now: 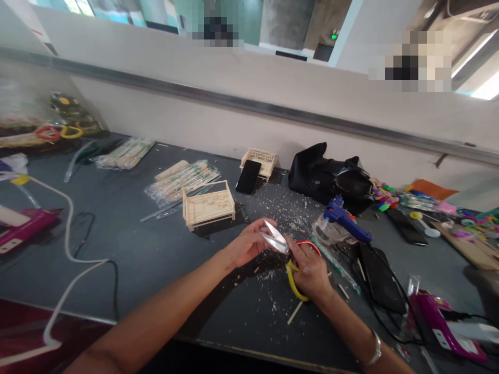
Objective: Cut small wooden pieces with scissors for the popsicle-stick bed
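Observation:
A pair of scissors (277, 241) with one red and one yellow handle loop is in my right hand (310, 270), its blades parted and pointing up and left. My left hand (249, 243) is just beside the blades, with its fingers curled together. Whatever those fingers pinch is hidden or too small to make out. Behind my left hand stands a small bed-like frame (208, 208) built of thin wooden sticks. Tiny wood chips are scattered on the dark table (156, 280) around and beneath both hands.
Packs of wooden sticks (183, 182) lie left of centre. A phone (248, 176) leans on a small wooden bench model (260, 160). To the right are a black bag (329, 174), a blue glue gun (345, 221), another phone (380, 278) and a purple power strip (448, 327) with cables.

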Demonstrator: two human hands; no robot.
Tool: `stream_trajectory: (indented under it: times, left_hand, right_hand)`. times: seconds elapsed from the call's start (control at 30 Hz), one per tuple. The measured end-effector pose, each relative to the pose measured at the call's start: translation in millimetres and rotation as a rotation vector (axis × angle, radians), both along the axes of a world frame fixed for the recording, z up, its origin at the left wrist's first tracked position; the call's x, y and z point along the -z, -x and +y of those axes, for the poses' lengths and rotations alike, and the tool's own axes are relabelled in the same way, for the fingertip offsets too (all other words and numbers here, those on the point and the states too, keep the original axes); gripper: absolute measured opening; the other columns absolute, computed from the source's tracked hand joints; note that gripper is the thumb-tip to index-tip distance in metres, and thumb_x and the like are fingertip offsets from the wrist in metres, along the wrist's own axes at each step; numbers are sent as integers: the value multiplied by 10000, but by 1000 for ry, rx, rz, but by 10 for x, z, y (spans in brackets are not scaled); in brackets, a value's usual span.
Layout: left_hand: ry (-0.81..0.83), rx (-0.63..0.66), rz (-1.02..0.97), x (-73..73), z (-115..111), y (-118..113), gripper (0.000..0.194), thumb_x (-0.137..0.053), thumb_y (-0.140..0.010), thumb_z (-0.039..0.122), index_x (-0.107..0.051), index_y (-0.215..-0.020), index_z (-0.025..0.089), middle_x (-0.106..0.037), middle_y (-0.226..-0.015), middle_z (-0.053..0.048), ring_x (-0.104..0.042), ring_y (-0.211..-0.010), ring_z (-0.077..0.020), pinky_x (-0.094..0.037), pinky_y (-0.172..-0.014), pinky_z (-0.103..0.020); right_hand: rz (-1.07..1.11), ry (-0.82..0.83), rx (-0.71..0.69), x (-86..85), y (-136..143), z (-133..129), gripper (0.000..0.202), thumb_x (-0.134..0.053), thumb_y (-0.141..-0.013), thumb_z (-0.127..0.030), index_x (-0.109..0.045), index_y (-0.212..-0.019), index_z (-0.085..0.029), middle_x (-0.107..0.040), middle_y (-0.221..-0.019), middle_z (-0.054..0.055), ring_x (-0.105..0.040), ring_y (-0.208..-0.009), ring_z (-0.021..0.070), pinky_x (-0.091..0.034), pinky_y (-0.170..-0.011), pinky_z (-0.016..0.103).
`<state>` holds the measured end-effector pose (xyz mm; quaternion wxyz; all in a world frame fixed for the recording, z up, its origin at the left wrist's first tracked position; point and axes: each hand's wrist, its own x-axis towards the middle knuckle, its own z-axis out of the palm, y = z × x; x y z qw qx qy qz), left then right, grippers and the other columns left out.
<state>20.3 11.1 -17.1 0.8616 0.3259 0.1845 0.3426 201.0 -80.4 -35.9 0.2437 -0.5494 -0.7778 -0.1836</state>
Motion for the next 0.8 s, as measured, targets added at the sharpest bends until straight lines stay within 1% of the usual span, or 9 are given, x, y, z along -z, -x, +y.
stream_trajectory:
  times: [0.1, 0.2, 0.43, 0.5, 0.6, 0.7, 0.8]
  left_hand:
    - [22, 11, -5, -1, 2, 6, 352, -783, -575, 88, -679, -900, 172, -663, -679, 18, -636, -639, -134, -493, -633, -238]
    - [23, 27, 4, 7, 11, 19, 349, -787, -580, 95, -684, -906, 169, -687, -708, 3, -650, -659, -141, -500, -655, -247]
    - [12, 50, -12, 21, 26, 28, 340, -778, -603, 92, -690, -922, 168, -688, -720, 2, -657, -678, -148, -496, -662, -257]
    - [15, 63, -23, 14, 26, 31, 338, -779, -609, 97, -691, -929, 160, -694, -719, -4, -662, -675, -150, -505, -664, -260]
    - [5, 90, -62, -2, 24, 42, 347, -781, -624, 103, -685, -955, 145, -702, -724, -11, -667, -669, -151, -516, -656, -258]
    - [-14, 118, -90, -11, 18, 47, 364, -781, -636, 112, -683, -985, 145, -707, -717, -11, -662, -643, -149, -530, -636, -261]
    - [-26, 148, -92, -3, 8, 38, 367, -785, -644, 136, -686, -997, 148, -719, -738, -27, -663, -642, -158, -544, -618, -272]
  right_hand:
    - [-11, -13, -5, -17, 6, 2, 713, -457, -697, -33, -534, -1390, -179, -637, -739, 37, -592, -628, 177, -487, -548, 232]
    - [-16, -23, -15, -20, 3, 2, 712, -450, -705, -30, -526, -1398, -173, -642, -746, 38, -594, -625, 178, -488, -543, 234]
    - [-10, 5, -22, 20, -36, -4, 672, -484, -734, -54, -545, -1387, -195, -646, -778, 42, -590, -648, 171, -479, -559, 232]
    - [-22, 24, -4, 14, -43, -5, 645, -492, -733, -67, -574, -1357, -204, -637, -769, 40, -578, -647, 169, -464, -550, 226]
    - [-54, 27, 21, -32, -33, -3, 569, -492, -729, -71, -645, -1263, -192, -615, -738, 35, -550, -635, 162, -437, -539, 220]
    - [-79, -17, 11, -95, -6, 3, 515, -489, -727, -72, -681, -1196, -164, -593, -719, 36, -533, -634, 162, -423, -546, 227]
    - [-85, -62, -7, -135, 15, 10, 519, -487, -717, -79, -679, -1192, -159, -576, -714, 34, -516, -632, 168, -412, -546, 242]
